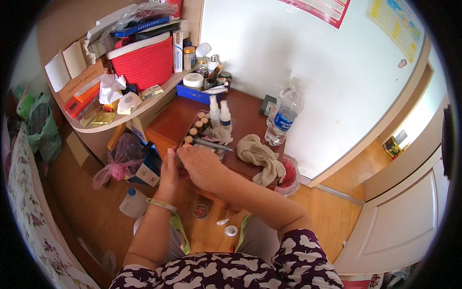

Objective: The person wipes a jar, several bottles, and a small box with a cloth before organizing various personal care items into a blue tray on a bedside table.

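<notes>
My left hand [169, 173] is raised at the near left corner of the red-brown wooden table [166, 121]. Against its fingers, my right hand [202, 166] is curled, its back towards me. Whether either holds anything is hidden by the fingers. Just beyond them lie a grey pen-like stick [213, 144] and a tray with several small bottles with tan caps [193, 132]. Two white spray bottles [215, 112] stand behind. To the right, a crumpled beige towel [252, 151] hangs over the table's edge.
Clear plastic bottles [283, 115] stand by the wall. A lined bin [290, 177] is right of the table. The shelf at left bears a red basket [144, 61]; a blue box [195, 94] holds jars. A jug [133, 203], a round clear container [200, 211] and a white lid [231, 230] are on the floor.
</notes>
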`<state>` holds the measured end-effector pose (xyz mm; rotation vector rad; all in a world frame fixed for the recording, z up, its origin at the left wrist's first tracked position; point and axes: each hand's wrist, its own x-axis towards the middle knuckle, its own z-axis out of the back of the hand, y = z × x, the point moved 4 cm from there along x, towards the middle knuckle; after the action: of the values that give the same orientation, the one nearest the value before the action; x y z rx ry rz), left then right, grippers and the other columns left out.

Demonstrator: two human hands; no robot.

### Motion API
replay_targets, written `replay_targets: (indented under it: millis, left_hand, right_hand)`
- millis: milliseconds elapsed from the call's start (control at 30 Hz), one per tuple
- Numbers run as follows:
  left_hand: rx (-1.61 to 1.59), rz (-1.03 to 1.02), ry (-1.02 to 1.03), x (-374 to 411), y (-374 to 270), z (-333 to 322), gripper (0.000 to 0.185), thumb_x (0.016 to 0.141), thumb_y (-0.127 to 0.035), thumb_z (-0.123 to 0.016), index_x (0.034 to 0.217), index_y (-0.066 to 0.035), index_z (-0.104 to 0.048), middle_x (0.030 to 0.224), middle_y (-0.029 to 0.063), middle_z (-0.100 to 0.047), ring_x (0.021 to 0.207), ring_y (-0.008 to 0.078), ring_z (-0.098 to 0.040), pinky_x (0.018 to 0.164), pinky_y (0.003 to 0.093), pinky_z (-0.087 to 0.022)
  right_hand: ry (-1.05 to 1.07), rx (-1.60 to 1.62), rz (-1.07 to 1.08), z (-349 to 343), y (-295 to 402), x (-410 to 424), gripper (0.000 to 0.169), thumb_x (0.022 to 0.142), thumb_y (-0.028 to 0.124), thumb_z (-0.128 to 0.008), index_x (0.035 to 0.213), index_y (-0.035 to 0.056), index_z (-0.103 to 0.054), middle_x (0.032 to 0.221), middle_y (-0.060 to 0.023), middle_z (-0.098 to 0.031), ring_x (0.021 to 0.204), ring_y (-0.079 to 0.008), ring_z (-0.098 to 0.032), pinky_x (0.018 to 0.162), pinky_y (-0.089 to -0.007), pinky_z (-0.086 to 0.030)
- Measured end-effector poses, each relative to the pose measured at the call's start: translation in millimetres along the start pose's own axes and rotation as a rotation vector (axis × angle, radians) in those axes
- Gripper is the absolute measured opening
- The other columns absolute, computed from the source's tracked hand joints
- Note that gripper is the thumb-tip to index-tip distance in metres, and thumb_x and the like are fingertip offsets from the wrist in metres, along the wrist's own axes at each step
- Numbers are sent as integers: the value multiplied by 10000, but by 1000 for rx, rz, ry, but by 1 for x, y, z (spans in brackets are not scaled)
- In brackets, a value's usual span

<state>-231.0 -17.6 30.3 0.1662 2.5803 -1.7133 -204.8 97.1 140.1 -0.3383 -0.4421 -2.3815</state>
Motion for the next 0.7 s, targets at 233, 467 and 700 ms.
replay_targets:
  millis: [233,467,700]
  left_hand:
    - [-89,166,61,-10,-20,-18,471,890,-509,-531,1151,-118,-551,997,64,-625,791,164,-640,619,300,-541]
    - [-138,193,39,-17,-23,-16,354,854,-405,-619,1009,-88,-614,858,46,-671,755,151,-653,571,289,-540]
    - [-197,49,3,-24,-36,0,318,858,-303,-614,994,-16,-606,778,64,-667,634,158,-653,497,275,-543]
  right_hand:
    - [-113,35,58,31,17,-29,326,785,103,-573,1082,-4,-490,955,-154,-600,881,-345,-581,748,-421,-464]
    - [-289,-116,-364,75,-98,-135,392,829,119,-566,1212,42,-532,1240,-223,-512,1164,-406,-461,1003,-459,-366]
    - [-94,-131,-191,6,-156,-74,571,833,163,-593,1355,59,-385,1386,-236,-381,1238,-453,-388,1069,-486,-295]
